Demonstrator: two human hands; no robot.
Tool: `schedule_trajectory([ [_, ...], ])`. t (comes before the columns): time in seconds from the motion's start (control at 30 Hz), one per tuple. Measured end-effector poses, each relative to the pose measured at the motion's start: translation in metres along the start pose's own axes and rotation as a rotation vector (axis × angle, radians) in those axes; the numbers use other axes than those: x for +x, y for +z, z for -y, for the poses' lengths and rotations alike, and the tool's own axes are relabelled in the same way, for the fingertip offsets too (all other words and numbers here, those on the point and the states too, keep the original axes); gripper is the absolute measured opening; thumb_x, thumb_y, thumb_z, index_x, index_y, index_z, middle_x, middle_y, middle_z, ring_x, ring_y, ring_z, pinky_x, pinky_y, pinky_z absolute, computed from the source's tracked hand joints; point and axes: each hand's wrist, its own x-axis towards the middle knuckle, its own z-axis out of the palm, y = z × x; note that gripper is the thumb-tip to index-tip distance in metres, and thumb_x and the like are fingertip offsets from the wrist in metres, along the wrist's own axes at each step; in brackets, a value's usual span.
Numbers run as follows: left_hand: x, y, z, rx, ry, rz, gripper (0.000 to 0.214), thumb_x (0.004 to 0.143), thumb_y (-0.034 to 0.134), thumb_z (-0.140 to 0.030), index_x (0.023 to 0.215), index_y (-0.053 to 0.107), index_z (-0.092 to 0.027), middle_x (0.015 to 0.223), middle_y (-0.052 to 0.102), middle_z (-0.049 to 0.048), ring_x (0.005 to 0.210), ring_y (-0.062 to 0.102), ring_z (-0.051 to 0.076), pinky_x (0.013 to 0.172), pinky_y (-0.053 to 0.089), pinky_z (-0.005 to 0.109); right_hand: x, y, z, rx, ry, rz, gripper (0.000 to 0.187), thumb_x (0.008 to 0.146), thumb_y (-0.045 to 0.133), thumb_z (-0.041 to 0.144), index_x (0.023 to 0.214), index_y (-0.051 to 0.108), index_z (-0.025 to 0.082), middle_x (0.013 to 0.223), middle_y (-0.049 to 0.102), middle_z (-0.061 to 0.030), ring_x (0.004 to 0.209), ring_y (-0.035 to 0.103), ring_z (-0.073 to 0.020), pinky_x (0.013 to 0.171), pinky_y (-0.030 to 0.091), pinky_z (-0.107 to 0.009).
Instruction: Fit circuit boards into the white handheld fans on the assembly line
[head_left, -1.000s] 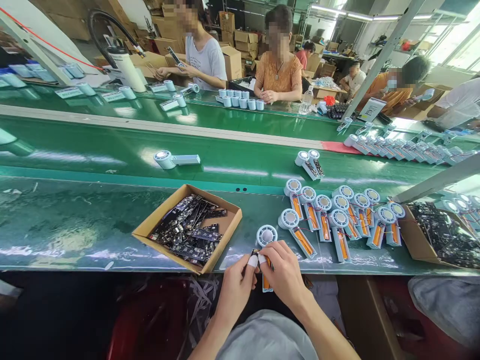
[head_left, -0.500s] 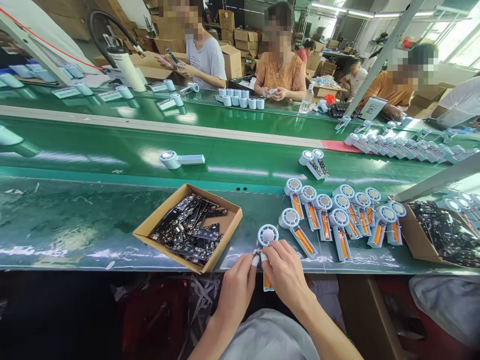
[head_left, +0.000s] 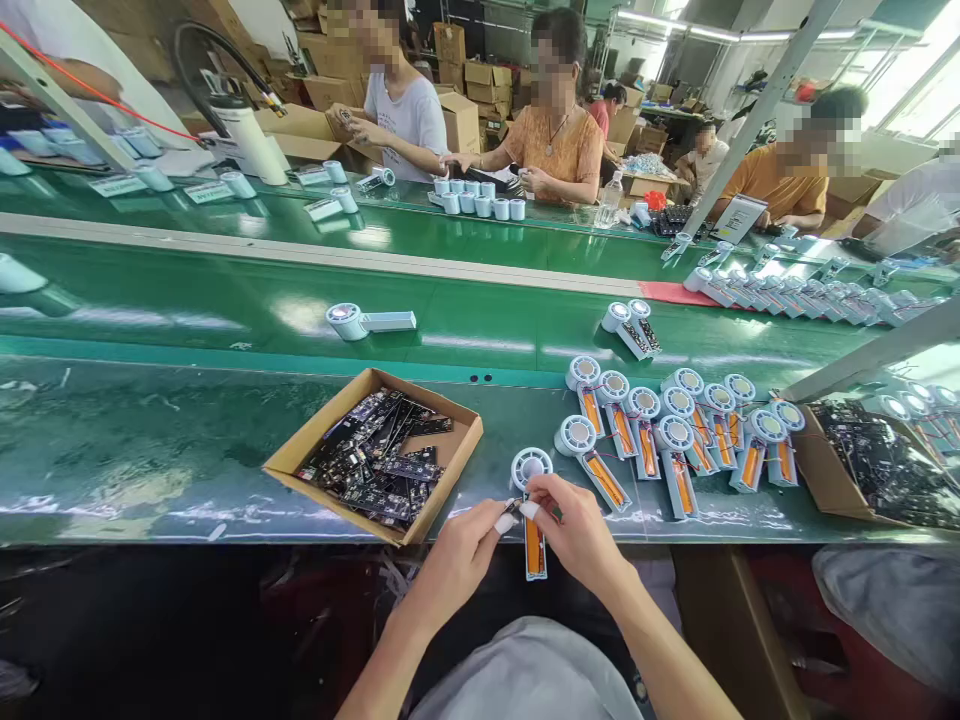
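At the bench's near edge lies an open handheld fan body (head_left: pixel 531 500) with a round white head and an orange battery in its handle. My left hand (head_left: pixel 463 555) and my right hand (head_left: pixel 574 530) meet over the top of its handle, white cots on the fingertips. Both hands pinch a small dark part, apparently a circuit board, pressed against the fan handle. Just left of my hands stands a cardboard box (head_left: pixel 315 445) filled with black circuit boards.
Several open fan bodies (head_left: pixel 675 430) with orange batteries lie in rows to the right, beside a second box of boards (head_left: pixel 825 480). A closed fan (head_left: pixel 367 321) and two more (head_left: pixel 630 325) ride the green conveyor (head_left: pixel 187 300). Other people work across the belt.
My hands slid slightly apart and up the handle, so the orange battery now shows below them. The closed fan on the conveyor drifted right. People opposite moved their arms.
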Motion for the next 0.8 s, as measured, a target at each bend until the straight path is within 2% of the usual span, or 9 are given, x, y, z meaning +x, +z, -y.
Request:
schedule_trajectory([
  [0.1,0.001,0.002,0.004,-0.005,0.032,0.009,0.026,0.101,0.037,-0.021,0.087,0.059,-0.021,0.081,0.065,0.002,0.073,0.062,0.018,0.066,0.045,0.025,0.003,-0.005,-0.001,0.018,-0.08,0.092,0.022,0.095,0.053,0.011,0.105,0.069,0.021,0.092,0.071,-0.0053,0.085,0.067,-0.0193,0.076,0.053,-0.028],
  [0.2,0.002,0.006,0.005,0.045,0.047,-0.007,0.027,0.1,0.037,-0.019,0.082,0.058,-0.021,0.076,0.064,0.0013,0.069,0.06,0.017,0.062,0.044,0.025,0.003,-0.003,-0.002,-0.032,-0.115,0.078,0.024,0.097,0.05,0.011,0.103,0.07,0.021,0.097,0.071,-0.008,0.091,0.066,-0.0219,0.081,0.054,-0.032],
  [0.3,0.001,0.01,0.004,0.055,0.029,-0.025,0.028,0.1,0.037,-0.021,0.09,0.063,-0.022,0.082,0.069,0.0029,0.075,0.065,0.019,0.067,0.048,0.027,-0.002,-0.005,-0.002,-0.047,-0.079,0.046,0.023,0.097,0.051,0.013,0.107,0.069,0.022,0.1,0.07,-0.0086,0.093,0.066,-0.0228,0.083,0.055,-0.034],
  [0.43,-0.007,0.016,0.004,0.043,-0.067,-0.147,0.028,0.099,0.039,-0.026,0.108,0.065,-0.021,0.105,0.075,0.0081,0.097,0.071,0.023,0.082,0.054,0.033,-0.016,-0.028,0.001,0.012,0.033,-0.019,0.032,0.094,0.051,0.011,0.121,0.063,0.024,0.109,0.068,-0.0074,0.092,0.066,-0.02,0.083,0.056,-0.032],
  [0.53,-0.015,0.02,0.003,0.015,-0.206,-0.193,0.033,0.099,0.039,-0.028,0.124,0.059,-0.019,0.1,0.077,0.0085,0.091,0.074,0.023,0.079,0.057,0.034,-0.029,-0.04,0.003,-0.082,0.017,0.123,0.057,0.087,0.04,-0.002,0.132,0.059,0.029,0.119,0.065,-0.0066,0.103,0.064,-0.0202,0.09,0.054,-0.034],
  [0.6,-0.018,0.023,0.003,-0.004,-0.26,-0.199,0.038,0.099,0.037,-0.026,0.134,0.052,-0.018,0.101,0.078,0.0083,0.09,0.075,0.022,0.078,0.058,0.033,-0.034,-0.039,0.001,-0.143,0.008,0.237,0.069,0.081,0.038,-0.006,0.137,0.057,0.031,0.122,0.064,-0.0068,0.106,0.063,-0.021,0.092,0.053,-0.036],
  [0.67,-0.019,0.026,0.003,0.015,-0.23,-0.214,0.043,0.099,0.034,-0.021,0.138,0.05,-0.019,0.117,0.074,0.0104,0.104,0.073,0.021,0.086,0.058,0.033,-0.036,-0.033,-0.004,-0.115,0.034,0.273,0.064,0.083,0.041,-0.004,0.134,0.059,0.029,0.117,0.067,-0.0064,0.104,0.065,-0.0214,0.092,0.053,-0.036],
  [0.73,-0.019,0.029,0.004,0.067,-0.143,-0.209,0.046,0.097,0.032,-0.015,0.138,0.053,-0.02,0.129,0.069,0.011,0.116,0.068,0.021,0.094,0.055,0.033,-0.035,-0.027,-0.011,0.01,0.082,0.236,0.044,0.088,0.048,0.003,0.119,0.069,0.026,0.107,0.072,-0.005,0.098,0.067,-0.0208,0.088,0.054,-0.034],
  [0.8,-0.019,0.029,0.005,0.132,-0.086,-0.167,0.051,0.094,0.031,-0.009,0.136,0.057,-0.021,0.124,0.071,0.0103,0.113,0.069,0.021,0.092,0.056,0.033,-0.031,-0.024,-0.017,0.19,0.136,0.159,0.026,0.093,0.052,0.013,0.104,0.073,0.022,0.097,0.075,-0.0048,0.09,0.069,-0.02,0.081,0.056,-0.031],
])
